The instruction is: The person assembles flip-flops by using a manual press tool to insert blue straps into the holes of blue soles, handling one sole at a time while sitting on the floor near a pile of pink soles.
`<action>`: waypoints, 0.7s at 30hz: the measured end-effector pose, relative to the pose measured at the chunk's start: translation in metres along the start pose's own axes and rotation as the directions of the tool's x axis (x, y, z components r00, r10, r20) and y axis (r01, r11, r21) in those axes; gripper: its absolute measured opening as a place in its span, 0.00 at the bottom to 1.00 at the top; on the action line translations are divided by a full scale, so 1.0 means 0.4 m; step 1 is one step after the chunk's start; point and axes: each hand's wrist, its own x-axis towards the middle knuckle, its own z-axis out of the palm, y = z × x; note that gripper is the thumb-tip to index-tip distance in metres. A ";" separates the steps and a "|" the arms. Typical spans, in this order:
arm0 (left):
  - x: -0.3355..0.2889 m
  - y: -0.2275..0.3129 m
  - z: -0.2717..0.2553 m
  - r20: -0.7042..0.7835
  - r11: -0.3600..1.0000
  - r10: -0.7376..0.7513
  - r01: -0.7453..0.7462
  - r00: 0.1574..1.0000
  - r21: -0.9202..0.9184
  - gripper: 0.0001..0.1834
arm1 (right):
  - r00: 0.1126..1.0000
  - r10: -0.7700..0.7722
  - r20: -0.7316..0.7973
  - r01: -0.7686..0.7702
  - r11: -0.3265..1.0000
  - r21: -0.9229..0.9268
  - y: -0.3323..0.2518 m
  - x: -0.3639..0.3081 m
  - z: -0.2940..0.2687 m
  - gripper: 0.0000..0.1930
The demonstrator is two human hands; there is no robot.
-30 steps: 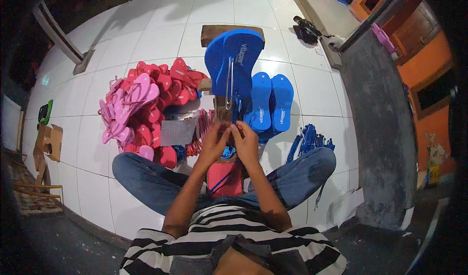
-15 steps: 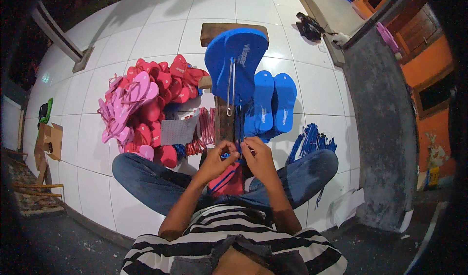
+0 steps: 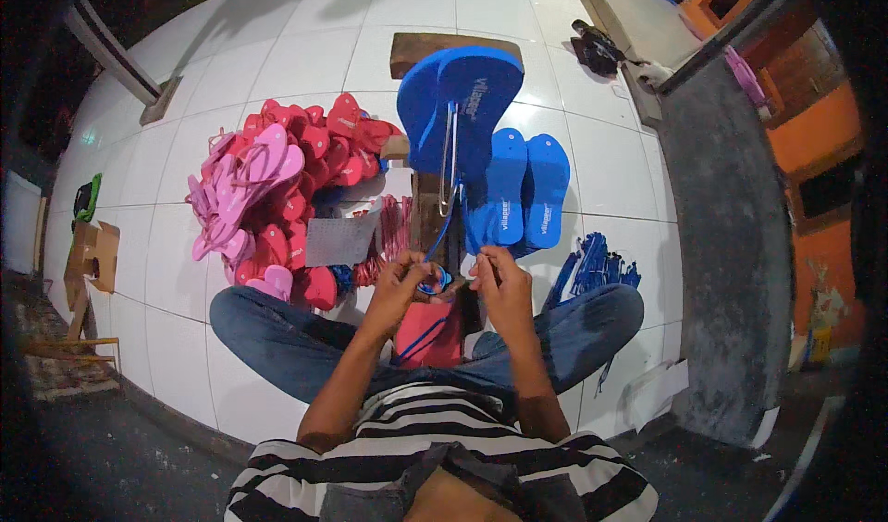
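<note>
Left hand: fingers apparently pinched on blue strap, which runs forward toward the raised soles. Right hand: fingertips close together; grip on anything, cannot tell. Ahead of both hands: raised soles, blue, white-lettered, presumably propped up to free both hands. Beyond right hand: flat soles, blue, white-lettered.

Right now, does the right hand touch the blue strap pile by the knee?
Apart: the head view shows white floor between the right hand and the blue strap pile.
</note>
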 end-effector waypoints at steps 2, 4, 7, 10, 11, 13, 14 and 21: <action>0.002 0.029 -0.003 -0.142 0.992 0.122 -0.115 0.982 0.052 0.08 | 0.998 0.043 -0.038 -0.045 0.998 -0.049 -0.009 0.004 -0.015 0.09; 0.016 0.086 -0.017 -0.289 0.982 0.158 -0.121 0.944 0.142 0.07 | 0.995 -0.034 -0.092 0.017 0.982 -0.186 0.006 0.018 -0.038 0.09; 0.031 0.143 -0.016 -0.307 0.928 0.365 -0.318 0.879 0.193 0.07 | 0.991 -0.093 0.091 0.116 0.952 -0.283 -0.002 0.028 -0.057 0.11; 0.058 0.174 0.022 -0.092 0.819 0.570 -0.556 0.816 0.141 0.07 | 0.968 -0.203 0.145 0.237 0.932 -0.275 -0.083 0.044 -0.050 0.13; 0.069 0.171 0.035 0.024 0.791 0.603 -0.601 0.798 0.117 0.07 | 0.962 -0.240 0.128 0.266 0.932 -0.248 -0.116 0.048 -0.043 0.14; 0.068 0.175 0.052 0.224 0.767 0.581 -0.618 0.783 0.171 0.06 | 0.952 -0.302 0.053 0.301 0.953 0.031 -0.157 0.064 -0.021 0.13; 0.069 0.174 0.051 0.250 0.802 0.529 -0.574 0.811 0.164 0.06 | 0.946 -0.325 0.007 0.319 0.933 0.168 -0.170 0.073 -0.014 0.13; 0.095 0.180 0.012 0.447 0.958 0.191 -0.266 0.874 0.110 0.09 | 0.867 -0.469 0.168 0.275 0.732 0.624 -0.139 0.158 0.003 0.11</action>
